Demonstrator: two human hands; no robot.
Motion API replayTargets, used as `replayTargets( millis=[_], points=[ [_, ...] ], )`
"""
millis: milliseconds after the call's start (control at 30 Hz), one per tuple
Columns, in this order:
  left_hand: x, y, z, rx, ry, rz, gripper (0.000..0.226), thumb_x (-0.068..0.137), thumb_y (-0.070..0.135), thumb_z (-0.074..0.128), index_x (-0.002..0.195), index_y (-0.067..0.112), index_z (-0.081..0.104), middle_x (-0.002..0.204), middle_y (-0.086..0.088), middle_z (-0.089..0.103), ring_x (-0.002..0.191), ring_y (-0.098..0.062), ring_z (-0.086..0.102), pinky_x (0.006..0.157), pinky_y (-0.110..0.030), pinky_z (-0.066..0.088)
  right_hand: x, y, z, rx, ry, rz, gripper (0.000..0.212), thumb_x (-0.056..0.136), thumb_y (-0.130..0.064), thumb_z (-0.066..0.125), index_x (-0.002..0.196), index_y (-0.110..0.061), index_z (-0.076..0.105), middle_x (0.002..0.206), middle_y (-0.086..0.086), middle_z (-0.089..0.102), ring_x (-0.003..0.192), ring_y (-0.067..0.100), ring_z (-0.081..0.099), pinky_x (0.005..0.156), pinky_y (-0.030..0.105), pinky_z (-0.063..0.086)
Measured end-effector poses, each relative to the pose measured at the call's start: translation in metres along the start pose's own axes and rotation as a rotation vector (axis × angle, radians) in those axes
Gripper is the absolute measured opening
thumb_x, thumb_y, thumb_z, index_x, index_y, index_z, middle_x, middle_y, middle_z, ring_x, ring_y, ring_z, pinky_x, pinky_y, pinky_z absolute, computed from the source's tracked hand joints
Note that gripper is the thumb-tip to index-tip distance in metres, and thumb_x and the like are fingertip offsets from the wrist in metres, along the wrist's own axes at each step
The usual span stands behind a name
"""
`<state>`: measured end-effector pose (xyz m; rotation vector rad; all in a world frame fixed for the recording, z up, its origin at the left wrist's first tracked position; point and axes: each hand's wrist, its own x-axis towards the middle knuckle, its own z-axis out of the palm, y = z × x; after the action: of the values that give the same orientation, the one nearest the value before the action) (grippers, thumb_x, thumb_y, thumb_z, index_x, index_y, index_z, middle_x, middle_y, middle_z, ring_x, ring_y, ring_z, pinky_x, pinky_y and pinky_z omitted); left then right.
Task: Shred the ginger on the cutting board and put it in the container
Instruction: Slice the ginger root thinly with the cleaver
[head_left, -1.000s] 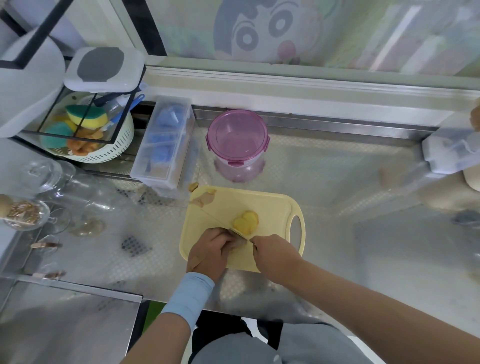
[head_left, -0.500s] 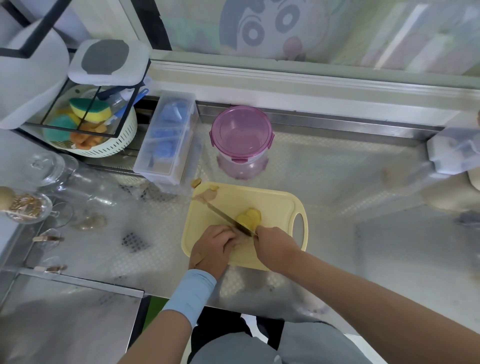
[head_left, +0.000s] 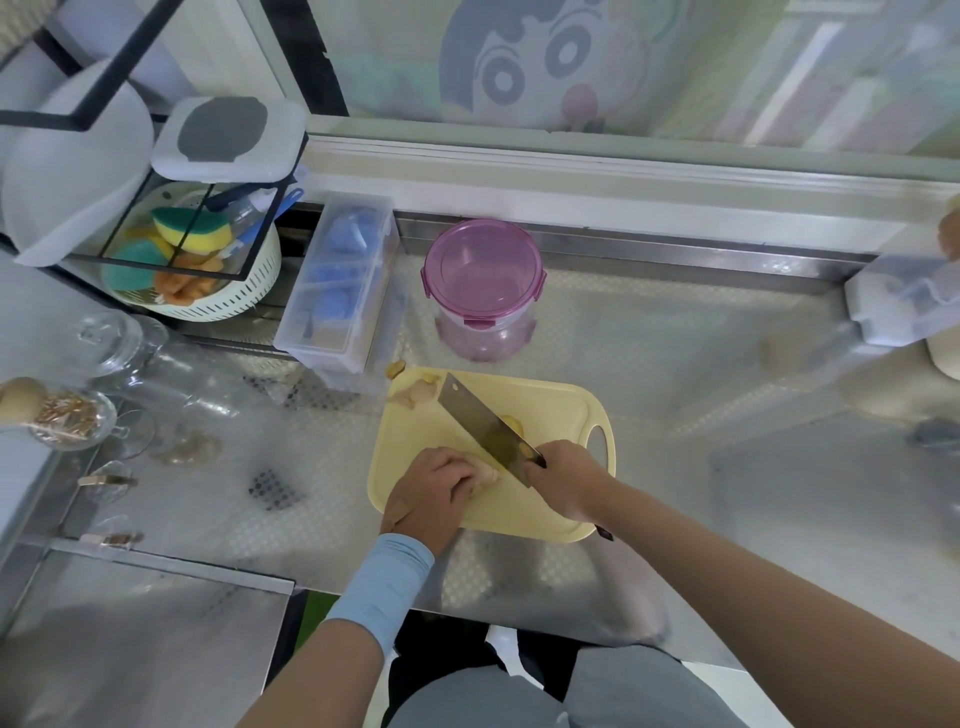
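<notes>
A person's left hand (head_left: 434, 488) curls its fingers over a knob of ginger (head_left: 484, 471) at the near side of the yellow board (head_left: 553, 415). The right hand (head_left: 563, 480) grips the handle of a knife (head_left: 480, 423), its blade tilted just beside the left fingertips, with cut slices (head_left: 511, 423) behind it. The ginger looks light, firm and fibrous, and probably slippery where cut, so it is best pinned from above, fingertips tucked back. The pink container (head_left: 483, 275) stands lidded beyond the board.
</notes>
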<state>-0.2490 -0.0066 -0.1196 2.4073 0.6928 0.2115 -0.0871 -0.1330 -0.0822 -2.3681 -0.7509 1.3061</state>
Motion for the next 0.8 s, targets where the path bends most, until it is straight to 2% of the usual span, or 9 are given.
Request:
replayTargets(
  millis=[100, 167, 267, 367, 467, 533, 600, 667, 800],
  points=[
    [0.001, 0.002, 0.0, 0.006, -0.003, -0.019, 0.006, 0.089, 0.019, 0.068, 0.089, 0.017, 0.074, 0.099, 0.007, 0.061, 0.092, -0.004, 0.044, 0.082, -0.015, 0.036, -0.002, 0.002, 0.0, -0.002, 0.038, -0.032, 0.028, 0.103, -0.038, 0.046, 0.102, -0.014, 0.06, 0.088, 0.004, 0.066, 0.076, 0.021, 0.059, 0.07, 0.033, 0.048],
    [0.001, 0.003, 0.0, 0.005, 0.006, -0.026, 0.005, 0.088, 0.018, 0.069, 0.088, 0.016, 0.074, 0.097, 0.007, 0.061, 0.091, -0.005, 0.044, 0.08, -0.012, 0.036, -0.003, 0.002, 0.001, 0.023, 0.035, -0.061, 0.03, 0.104, -0.037, 0.044, 0.103, -0.012, 0.062, 0.089, 0.006, 0.067, 0.079, 0.025, 0.062, 0.075, 0.037, 0.051],
    [0.001, 0.003, 0.0, 0.002, 0.009, -0.03, 0.005, 0.088, 0.017, 0.069, 0.088, 0.017, 0.074, 0.097, 0.009, 0.06, 0.091, -0.004, 0.044, 0.08, -0.012, 0.034, -0.005, 0.003, 0.001, 0.068, 0.007, -0.038, 0.037, 0.102, -0.031, 0.044, 0.102, -0.001, 0.066, 0.079, 0.008, 0.061, 0.07, 0.022, 0.053, 0.068, 0.035, 0.043],
    [0.001, 0.0, 0.001, 0.015, 0.009, -0.004, 0.008, 0.089, 0.019, 0.067, 0.089, 0.016, 0.074, 0.098, 0.006, 0.061, 0.092, -0.003, 0.043, 0.083, -0.015, 0.035, -0.01, 0.001, -0.003, 0.085, 0.026, -0.023, 0.037, 0.101, -0.028, 0.045, 0.098, 0.003, 0.063, 0.074, 0.008, 0.055, 0.067, 0.021, 0.047, 0.064, 0.032, 0.037],
    [0.001, -0.004, 0.002, 0.06, 0.015, 0.081, 0.021, 0.089, 0.029, 0.055, 0.087, 0.018, 0.073, 0.098, 0.005, 0.064, 0.09, -0.004, 0.043, 0.079, -0.011, 0.033, -0.026, -0.005, -0.004, -0.052, 0.08, -0.102, 0.03, 0.104, -0.028, 0.04, 0.089, -0.01, 0.06, 0.07, 0.001, 0.055, 0.069, 0.023, 0.052, 0.06, 0.033, 0.036],
    [0.001, -0.007, 0.003, 0.092, 0.038, 0.137, 0.027, 0.087, 0.031, 0.049, 0.086, 0.017, 0.073, 0.096, 0.002, 0.066, 0.09, -0.008, 0.045, 0.075, -0.014, 0.036, -0.041, -0.008, 0.001, -0.217, 0.124, -0.196, 0.03, 0.104, -0.025, 0.034, 0.111, -0.025, 0.064, 0.078, 0.002, 0.061, 0.072, 0.026, 0.055, 0.061, 0.033, 0.04],
    [0.002, -0.008, 0.004, 0.109, 0.062, 0.169, 0.028, 0.086, 0.029, 0.049, 0.085, 0.015, 0.073, 0.094, -0.001, 0.068, 0.09, -0.011, 0.047, 0.075, -0.018, 0.038, -0.052, -0.008, 0.009, -0.322, 0.15, -0.248, 0.038, 0.105, -0.025, 0.032, 0.134, -0.033, 0.055, 0.087, 0.007, 0.064, 0.074, 0.029, 0.056, 0.062, 0.033, 0.041],
    [0.002, -0.008, 0.004, 0.105, 0.077, 0.168, 0.028, 0.086, 0.028, 0.05, 0.084, 0.014, 0.073, 0.093, -0.002, 0.068, 0.092, -0.012, 0.048, 0.075, -0.018, 0.038, -0.057, -0.008, 0.016, -0.36, 0.148, -0.245, 0.04, 0.105, -0.023, 0.031, 0.14, -0.033, 0.049, 0.086, 0.007, 0.062, 0.073, 0.03, 0.056, 0.06, 0.033, 0.039],
    [0.0, -0.008, 0.007, 0.089, 0.1, 0.154, 0.029, 0.086, 0.029, 0.05, 0.084, 0.013, 0.075, 0.093, -0.002, 0.069, 0.093, -0.012, 0.049, 0.076, -0.016, 0.037, -0.058, -0.005, 0.019, -0.399, 0.139, -0.208, 0.044, 0.101, -0.013, 0.037, 0.14, -0.031, 0.046, 0.081, 0.006, 0.061, 0.071, 0.031, 0.059, 0.06, 0.036, 0.047]
  ],
)
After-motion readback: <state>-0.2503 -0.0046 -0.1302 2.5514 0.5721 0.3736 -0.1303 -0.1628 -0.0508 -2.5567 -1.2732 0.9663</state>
